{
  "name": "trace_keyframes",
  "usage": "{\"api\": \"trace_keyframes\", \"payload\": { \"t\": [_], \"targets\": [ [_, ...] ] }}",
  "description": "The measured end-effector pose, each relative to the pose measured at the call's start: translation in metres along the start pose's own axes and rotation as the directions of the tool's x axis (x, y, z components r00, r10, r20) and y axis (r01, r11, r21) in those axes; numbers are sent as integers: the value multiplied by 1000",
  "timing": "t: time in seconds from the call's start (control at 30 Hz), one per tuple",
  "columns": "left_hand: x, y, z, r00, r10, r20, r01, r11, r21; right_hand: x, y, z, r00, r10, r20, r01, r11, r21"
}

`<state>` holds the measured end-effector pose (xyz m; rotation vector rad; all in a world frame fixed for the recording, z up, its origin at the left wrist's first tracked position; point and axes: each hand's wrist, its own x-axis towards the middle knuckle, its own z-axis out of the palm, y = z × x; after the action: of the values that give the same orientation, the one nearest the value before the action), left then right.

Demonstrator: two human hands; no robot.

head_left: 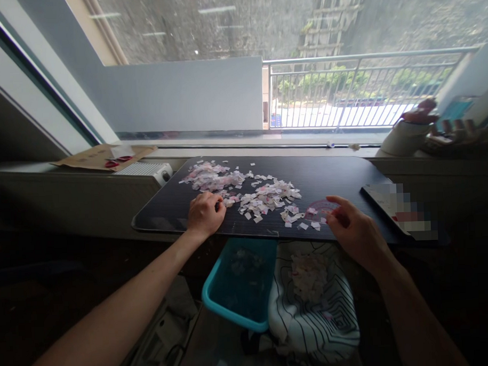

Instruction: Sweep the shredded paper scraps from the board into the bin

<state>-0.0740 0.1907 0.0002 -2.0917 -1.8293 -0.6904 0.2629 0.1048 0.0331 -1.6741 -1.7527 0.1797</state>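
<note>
Several small white and pink paper scraps lie scattered in a band across a dark tabletop. My left hand rests on the table at the scraps' near edge, fingers curled in with the tips pinched among the pieces. My right hand hovers at the table's front right, thumb and fingers bent toward a pink, see-through curved piece that lies among the last scraps. Whether the fingers grip it is unclear.
Below the table's front edge sits a teal plastic bin with some scraps inside. A black-and-white patterned cloth on my lap also holds scraps. A flat card-like object lies at the table's right. Brown cardboard rests on the left sill.
</note>
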Motion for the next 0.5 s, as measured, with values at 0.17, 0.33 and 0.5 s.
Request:
{"api": "trace_keyframes", "payload": {
  "t": [0.17,0.33,0.5],
  "targets": [
    [0,2,-1,1000,-8,6,8,1000,4,0,5,-1,1000,8,12,-7,999,-37],
    [0,2,-1,1000,-7,10,6,1000,2,-1,6,-2,1000,9,8,-9,1000,-17],
    [0,1,-1,1000,-7,14,7,1000,1,-2,7,-6,999,44,-25,-46,996,-73]
  ]
}}
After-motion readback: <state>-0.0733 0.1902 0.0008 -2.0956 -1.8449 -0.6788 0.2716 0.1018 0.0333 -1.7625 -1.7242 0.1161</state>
